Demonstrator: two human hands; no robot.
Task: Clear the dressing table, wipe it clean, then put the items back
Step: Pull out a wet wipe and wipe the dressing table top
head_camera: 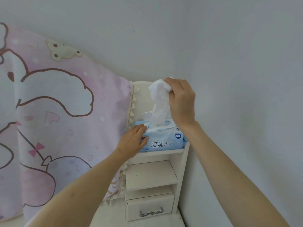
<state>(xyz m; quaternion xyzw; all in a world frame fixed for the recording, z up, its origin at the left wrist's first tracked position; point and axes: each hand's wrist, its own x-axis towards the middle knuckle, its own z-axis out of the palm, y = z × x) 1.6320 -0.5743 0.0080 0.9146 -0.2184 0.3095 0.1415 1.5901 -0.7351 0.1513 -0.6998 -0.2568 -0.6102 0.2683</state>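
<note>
Both forearms reach up to the wipes pack (162, 139) on the shelf unit's (182, 163) top shelf. Left hand (132, 141) lies flat-fingered, pinning the pack's left end; right hand (181, 99) pinches a wet wipe (159, 102) above the pack. Risk: the next sheet trails out, or the pack lifts.

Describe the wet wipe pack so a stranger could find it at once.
Beside the pink cartoon cloth stands a white shelf unit against the wall. The wet wipe pack lies on its top shelf, the only pale blue thing there, its lid open and a white wipe rising from it.
</note>
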